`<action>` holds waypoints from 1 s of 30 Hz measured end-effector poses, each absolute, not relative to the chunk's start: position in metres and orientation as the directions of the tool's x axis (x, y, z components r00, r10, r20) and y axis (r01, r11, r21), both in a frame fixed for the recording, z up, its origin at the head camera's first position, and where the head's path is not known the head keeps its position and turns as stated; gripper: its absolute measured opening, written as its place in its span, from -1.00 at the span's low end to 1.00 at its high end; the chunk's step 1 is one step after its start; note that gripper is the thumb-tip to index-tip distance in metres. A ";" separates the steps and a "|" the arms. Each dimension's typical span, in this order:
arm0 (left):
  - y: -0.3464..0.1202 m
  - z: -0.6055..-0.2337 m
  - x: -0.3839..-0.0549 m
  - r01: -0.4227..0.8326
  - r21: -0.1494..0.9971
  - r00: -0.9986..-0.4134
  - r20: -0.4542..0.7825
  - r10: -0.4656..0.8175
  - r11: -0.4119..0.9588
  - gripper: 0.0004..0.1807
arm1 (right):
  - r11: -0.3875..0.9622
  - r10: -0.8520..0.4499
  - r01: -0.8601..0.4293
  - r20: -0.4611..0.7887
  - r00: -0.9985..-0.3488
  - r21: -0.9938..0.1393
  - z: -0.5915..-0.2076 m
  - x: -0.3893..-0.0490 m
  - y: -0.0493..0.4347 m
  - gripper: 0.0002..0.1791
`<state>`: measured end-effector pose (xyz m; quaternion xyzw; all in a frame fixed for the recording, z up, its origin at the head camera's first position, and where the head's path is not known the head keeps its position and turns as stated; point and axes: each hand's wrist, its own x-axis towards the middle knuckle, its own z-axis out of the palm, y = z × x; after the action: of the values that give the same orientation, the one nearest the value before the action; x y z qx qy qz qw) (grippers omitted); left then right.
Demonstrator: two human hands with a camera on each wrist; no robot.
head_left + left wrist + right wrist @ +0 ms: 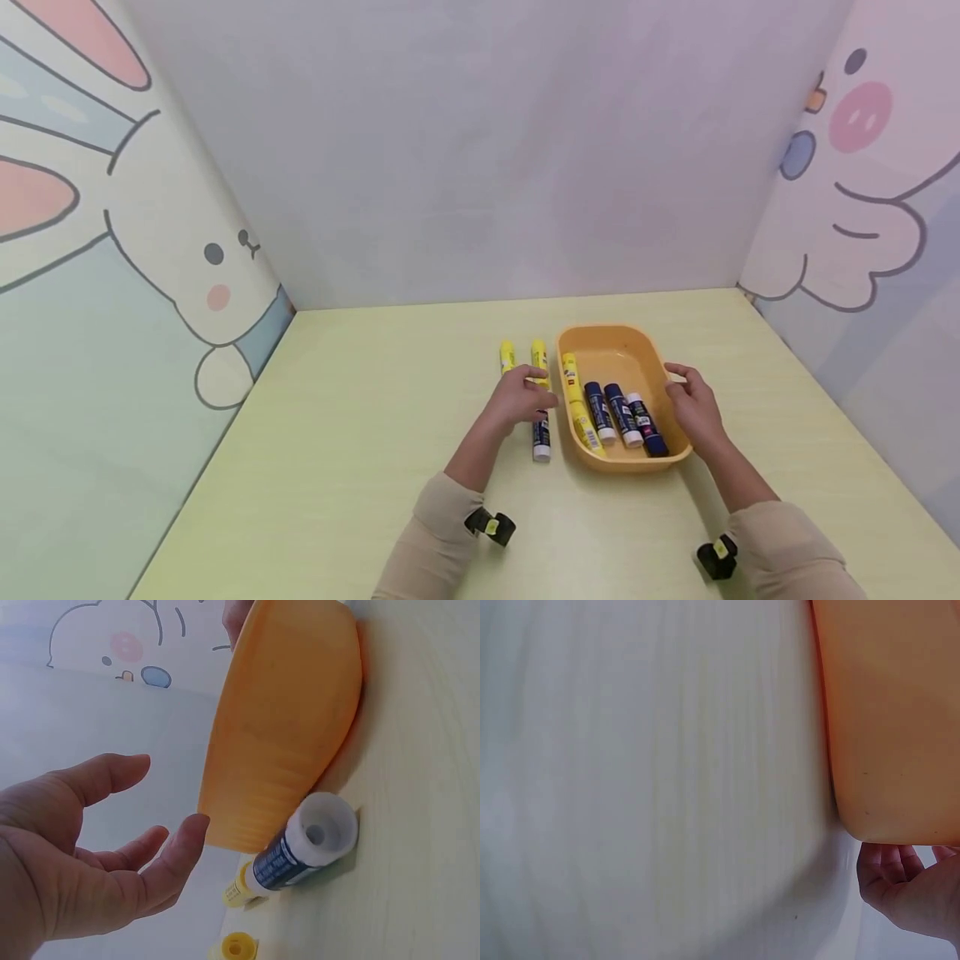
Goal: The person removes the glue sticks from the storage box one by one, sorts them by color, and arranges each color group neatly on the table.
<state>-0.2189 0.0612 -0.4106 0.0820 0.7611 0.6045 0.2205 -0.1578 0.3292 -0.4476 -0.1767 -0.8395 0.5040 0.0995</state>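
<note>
Navy-and-white, a cylindrical glue stick (542,448) lies just below and right of the frame's centre, partly hidden by your left hand (519,397), its fingers spread and empty. Your right hand (696,410) is at the right rim of the orange plastic basket (622,466), right of centre; I cannot tell whether it pinches. Beyond, two yellow cylindrical glue sticks (539,353) could roll if your left fingers brush them.

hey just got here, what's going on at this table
A person's right hand holds the right rim of an orange tray, while their left hand hovers, empty, over the loose tubes to its left. In the tray lie two yellow tubes and three dark blue tubes. Outside it, two more yellow ones and a dark blue one lie on the table.
</note>
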 end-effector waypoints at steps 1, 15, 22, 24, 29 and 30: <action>0.063 -0.410 -0.219 -0.144 0.958 -0.890 -0.235 0.391 0.249 -0.44 | 0.427 0.395 0.192 -0.009 -0.918 -0.883 -0.448 -0.158 0.329 -0.52; 0.081 -0.401 -0.216 -0.154 0.959 -0.897 -0.236 0.375 0.236 -0.43 | 0.421 0.389 0.203 -0.026 -0.921 -0.884 -0.446 -0.156 0.328 -0.51; 0.098 -0.394 -0.209 -0.149 0.967 -0.885 -0.223 0.409 0.204 -0.51 | 0.417 0.385 0.205 -0.032 -0.922 -0.885 -0.446 -0.156 0.328 -0.51; 0.103 -0.392 -0.207 -0.147 0.968 -0.881 -0.221 0.419 0.202 -0.53 | 0.412 0.384 0.204 -0.034 -0.923 -0.888 -0.445 -0.156 0.327 -0.51; 0.116 -0.393 -0.206 -0.158 0.968 -0.869 -0.231 0.437 0.197 -0.54 | 0.406 0.387 0.209 -0.040 -0.921 -0.889 -0.445 -0.155 0.326 -0.51; 0.118 -0.393 -0.206 -0.165 0.966 -0.868 -0.238 0.436 0.198 -0.54 | 0.408 0.388 0.210 -0.039 -0.921 -0.889 -0.445 -0.155 0.326 -0.51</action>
<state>-0.2056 0.1178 -0.3932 0.0919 0.7358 0.6265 0.2399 -0.1554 0.3264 -0.4447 -0.1791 -0.8345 0.5138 0.0867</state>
